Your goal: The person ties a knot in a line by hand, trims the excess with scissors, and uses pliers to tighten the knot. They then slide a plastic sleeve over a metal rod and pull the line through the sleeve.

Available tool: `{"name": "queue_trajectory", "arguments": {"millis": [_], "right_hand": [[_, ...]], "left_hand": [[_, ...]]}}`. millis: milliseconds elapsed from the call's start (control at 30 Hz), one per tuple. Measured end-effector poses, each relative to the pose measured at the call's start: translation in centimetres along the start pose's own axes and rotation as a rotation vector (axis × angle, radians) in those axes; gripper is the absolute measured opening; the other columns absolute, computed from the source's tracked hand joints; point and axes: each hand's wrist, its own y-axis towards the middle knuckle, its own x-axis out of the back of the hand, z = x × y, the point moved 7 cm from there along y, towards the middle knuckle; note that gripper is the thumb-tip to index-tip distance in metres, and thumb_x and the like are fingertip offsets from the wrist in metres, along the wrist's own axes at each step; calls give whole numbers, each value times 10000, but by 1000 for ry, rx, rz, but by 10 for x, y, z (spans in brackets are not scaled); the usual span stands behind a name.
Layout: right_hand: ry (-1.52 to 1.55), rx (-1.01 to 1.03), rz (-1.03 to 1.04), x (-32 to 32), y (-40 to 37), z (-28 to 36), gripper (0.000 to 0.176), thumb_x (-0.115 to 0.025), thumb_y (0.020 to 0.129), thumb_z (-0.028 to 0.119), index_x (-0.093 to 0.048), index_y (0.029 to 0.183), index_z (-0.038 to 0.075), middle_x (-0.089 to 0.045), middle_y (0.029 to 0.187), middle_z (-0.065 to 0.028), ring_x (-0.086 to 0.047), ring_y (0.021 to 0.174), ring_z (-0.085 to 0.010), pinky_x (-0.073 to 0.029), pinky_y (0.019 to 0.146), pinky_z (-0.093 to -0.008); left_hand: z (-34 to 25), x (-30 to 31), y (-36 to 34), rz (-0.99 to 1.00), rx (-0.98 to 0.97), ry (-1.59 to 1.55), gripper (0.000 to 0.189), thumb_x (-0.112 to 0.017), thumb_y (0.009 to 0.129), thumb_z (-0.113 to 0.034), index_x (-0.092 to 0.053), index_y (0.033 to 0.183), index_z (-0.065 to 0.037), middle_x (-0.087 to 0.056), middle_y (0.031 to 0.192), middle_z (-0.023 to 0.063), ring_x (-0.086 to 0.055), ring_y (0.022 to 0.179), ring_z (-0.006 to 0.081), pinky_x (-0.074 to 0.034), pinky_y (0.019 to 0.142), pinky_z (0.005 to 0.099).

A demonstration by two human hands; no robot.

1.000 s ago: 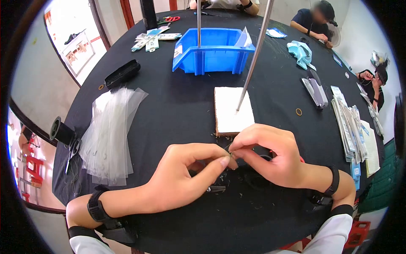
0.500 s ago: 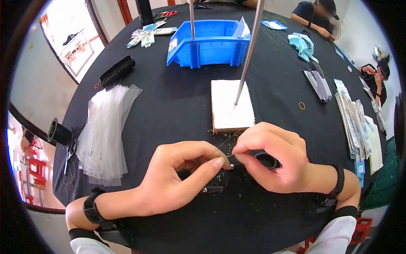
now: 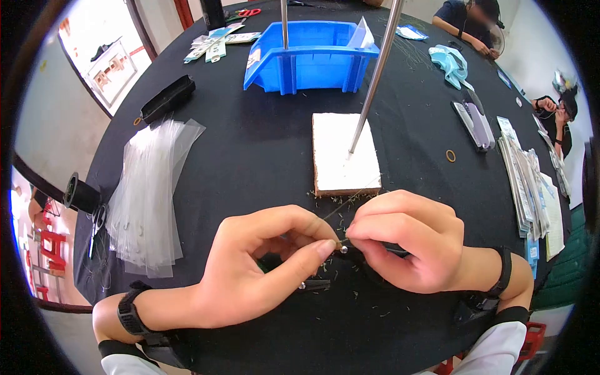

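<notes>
My left hand (image 3: pixel 265 269) is closed in a pinch on a small metal piece (image 3: pixel 343 249) with a shiny round end, at the centre front. Close beside it, my right hand (image 3: pixel 409 240) pinches a thin thread (image 3: pixel 337 209) near the same piece. The fingertips of both hands nearly touch. Just beyond them lies a white block (image 3: pixel 344 169) with a metal rod (image 3: pixel 377 75) standing in it. Small thread clippings are scattered on the black cloth around my fingers.
A blue bin (image 3: pixel 312 72) stands at the back. Clear plastic sleeves (image 3: pixel 147 200), a black spool (image 3: pixel 81 195) and scissors (image 3: pixel 97 228) lie left. A stapler (image 3: pixel 474 122) and stacked packets (image 3: pixel 524 181) lie right. Two people sit at the far right.
My right hand has turned slightly, its fingers closing up the gap between them. My left hand has shifted a little left and down. The view has moved slightly.
</notes>
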Motion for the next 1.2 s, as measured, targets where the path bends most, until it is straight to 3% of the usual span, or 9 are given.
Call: {"name": "queue_trajectory", "arguments": {"millis": [167, 500, 667, 800, 900, 1200], "right_hand": [[13, 1, -2, -1, 1, 1, 228, -640, 660, -98, -576, 858, -5, -580, 778, -105, -606, 666, -256, -488, 571, -304], [228, -161, 62, -3, 0, -4, 178, -613, 697, -98, -565, 845, -11, -578, 759, -93, -607, 655, -174, -481, 581, -259], [342, -202, 176, -8, -2, -4, 254, -609, 691, -115, -573, 923, -17, -607, 856, -122, -619, 717, -190, -481, 633, -263], [328, -222, 131, -10, -4, -4, 238, -620, 721, -111, -573, 935, -17, -605, 874, -125, -626, 742, -175, -494, 642, -249], [315, -216, 127, -9, -3, -3, 230, -630, 729, -105, -572, 933, -15, -607, 875, -125, -626, 745, -171, -499, 644, -242], [233, -187, 131, -8, -4, -5, 224, -636, 727, -109, -576, 920, -13, -609, 874, -119, -621, 732, -156, -493, 629, -232]], "left_hand": [[0, 3, 0, -32, 10, 1, 110, -593, 854, -68, -601, 903, 31, -596, 743, 39, -524, 623, 55, -405, 536, 188], [-2, 0, 1, 1, -49, 56, 110, -599, 854, -82, -588, 900, 17, -592, 820, 38, -530, 700, 67, -427, 616, 210], [14, -4, 5, 105, 68, -277, 158, -595, 874, -127, -578, 944, 14, -578, 850, 16, -526, 769, 63, -422, 678, 212], [17, -8, 3, 158, 104, -322, 178, -594, 883, -154, -586, 961, 5, -568, 848, 2, -507, 752, 50, -418, 668, 206], [15, -8, 3, 159, 120, -281, 136, -576, 885, -121, -557, 934, 5, -583, 838, 42, -553, 785, 102, -453, 715, 258], [13, -7, 4, 104, 103, -230, 122, -592, 871, -89, -565, 918, 21, -591, 841, 45, -558, 753, 98, -467, 678, 247]]}}
